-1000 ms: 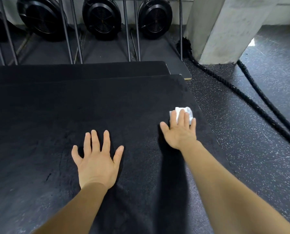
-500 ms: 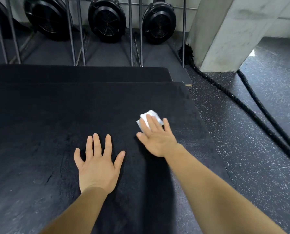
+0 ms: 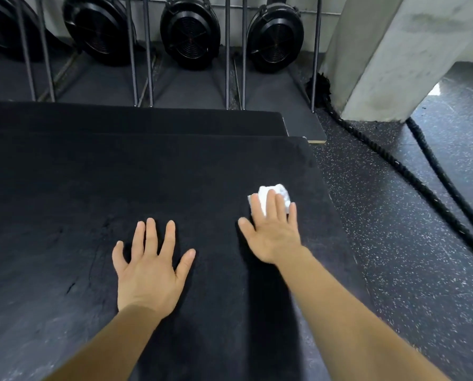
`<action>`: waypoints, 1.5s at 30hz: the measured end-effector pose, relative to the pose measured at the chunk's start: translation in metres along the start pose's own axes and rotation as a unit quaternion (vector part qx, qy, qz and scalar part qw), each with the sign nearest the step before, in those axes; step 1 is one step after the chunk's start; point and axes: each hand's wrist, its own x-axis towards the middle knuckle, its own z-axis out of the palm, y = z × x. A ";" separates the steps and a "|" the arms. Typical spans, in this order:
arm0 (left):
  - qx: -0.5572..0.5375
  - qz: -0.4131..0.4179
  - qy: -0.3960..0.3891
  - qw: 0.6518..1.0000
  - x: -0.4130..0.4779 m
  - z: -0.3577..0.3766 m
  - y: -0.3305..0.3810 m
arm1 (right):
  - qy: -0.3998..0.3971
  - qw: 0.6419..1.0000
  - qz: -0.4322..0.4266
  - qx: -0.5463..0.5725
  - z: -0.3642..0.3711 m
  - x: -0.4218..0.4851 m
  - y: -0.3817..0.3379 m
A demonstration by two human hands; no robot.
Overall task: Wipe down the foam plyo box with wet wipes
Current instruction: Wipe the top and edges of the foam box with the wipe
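Looks forward and down from the person's head, close above the black top of the foam plyo box [image 3: 175, 174], filling the left and middle of the frame. Takes in both forearms rising from the bottom edge, with the left hand [image 3: 151, 268] and right hand [image 3: 274, 232] near the centre. Faces a row of round black fan housings [image 3: 190, 34] and upright metal bars [image 3: 227, 78] along the top. Catches speckled floor [image 3: 395, 270], ropes [image 3: 422, 188] and a pale pillar [image 3: 389, 56] on the right. Bends lines near the edges, probably from the wide lens.
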 end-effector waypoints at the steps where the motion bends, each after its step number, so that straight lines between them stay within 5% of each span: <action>1: 0.002 -0.001 -0.003 1.000 0.000 -0.001 0.000 | -0.003 0.999 -0.041 0.000 0.005 -0.008 -0.012; 6: -0.042 -0.044 0.018 0.998 0.010 -0.018 0.005 | -0.027 0.973 -0.227 -0.034 0.011 -0.021 -0.041; 10: -0.062 -0.071 0.034 0.995 0.038 -0.024 0.021 | -0.038 0.950 -0.294 -0.098 -0.004 0.007 -0.017; 19: -0.014 -0.082 0.039 0.996 0.073 -0.001 0.053 | -0.006 0.991 -0.089 -0.100 -0.043 0.093 0.095; 26: -0.022 -0.086 0.023 0.996 0.072 -0.003 0.054 | 0.012 0.999 0.030 -0.009 -0.034 0.086 0.052; 33: -0.036 -0.086 0.017 0.996 0.071 -0.006 0.055 | -0.006 0.991 -0.131 -0.012 -0.001 0.042 -0.025; 38: -0.038 -0.085 0.017 0.995 0.071 -0.007 0.054 | -0.027 0.954 -0.289 -0.081 -0.027 0.075 0.007; 45: -0.047 -0.084 0.021 0.995 0.071 -0.006 0.054 | 0.012 0.979 -0.180 -0.090 -0.052 0.126 0.079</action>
